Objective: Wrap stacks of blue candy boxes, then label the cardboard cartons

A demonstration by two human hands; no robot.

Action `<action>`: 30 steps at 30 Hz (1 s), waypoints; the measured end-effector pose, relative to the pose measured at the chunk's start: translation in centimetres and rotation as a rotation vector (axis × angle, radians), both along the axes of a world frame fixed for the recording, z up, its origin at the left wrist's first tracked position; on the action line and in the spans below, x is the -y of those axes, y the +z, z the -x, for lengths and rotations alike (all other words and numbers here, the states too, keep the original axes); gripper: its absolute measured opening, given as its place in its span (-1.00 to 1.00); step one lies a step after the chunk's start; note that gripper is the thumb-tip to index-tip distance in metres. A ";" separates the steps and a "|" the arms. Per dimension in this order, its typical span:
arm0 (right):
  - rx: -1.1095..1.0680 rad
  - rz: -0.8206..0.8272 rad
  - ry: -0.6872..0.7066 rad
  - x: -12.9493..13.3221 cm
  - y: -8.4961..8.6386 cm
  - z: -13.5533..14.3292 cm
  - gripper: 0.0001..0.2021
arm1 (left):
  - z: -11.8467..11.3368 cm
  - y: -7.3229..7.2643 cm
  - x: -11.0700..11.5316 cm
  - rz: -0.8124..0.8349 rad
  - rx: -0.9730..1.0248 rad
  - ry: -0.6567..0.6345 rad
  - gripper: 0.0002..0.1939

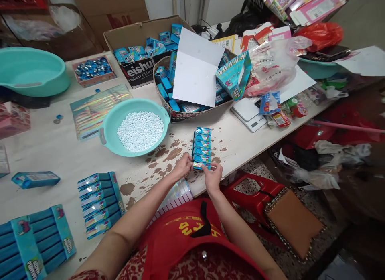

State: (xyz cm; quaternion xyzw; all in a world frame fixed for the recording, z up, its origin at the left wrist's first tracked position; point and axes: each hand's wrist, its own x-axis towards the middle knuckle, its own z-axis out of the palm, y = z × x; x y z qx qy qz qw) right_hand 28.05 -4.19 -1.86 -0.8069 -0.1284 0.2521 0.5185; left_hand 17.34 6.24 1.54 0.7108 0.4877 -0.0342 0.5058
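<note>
A row of several small blue candy boxes (202,145) lies on the table in front of me, most showing a round mark on the end. The nearest box (197,166) has a shiny, yellowish strip, like a sticker, across its end. My left hand (183,166) pinches this box at its left corner, fingers bent together. On its right side my right hand (213,176) grips it, with the thumb on the end face. To the left, a turquoise basin (106,129) holds many small white candies.
Cardboard boxes of blue packs (132,75) stand behind, one partly covered by a white sheet (195,67). Shiny sticker sheets (90,111), stacked blue boxes (99,203) and a tray of blue caps (93,69) lie left. A scale (251,115) sits right; a red stool (252,191) stands below.
</note>
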 end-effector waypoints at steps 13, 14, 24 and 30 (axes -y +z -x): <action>-0.029 0.007 0.063 0.3 0.0 -1.4 -0.67 | 2.0 -1.2 5.4 -0.218 -0.191 -0.152 -0.38; -0.019 -0.005 0.066 0.6 0.3 -1.4 -0.67 | 3.0 -0.7 4.5 -0.225 -0.240 -0.160 -0.48; 0.493 -0.344 0.726 2.3 2.9 4.5 -0.88 | 12.2 0.3 3.8 0.159 -0.322 -0.120 -0.68; 0.474 -0.267 0.915 2.1 0.8 5.6 -0.84 | 12.0 -0.6 4.3 0.163 -0.166 -0.050 -0.78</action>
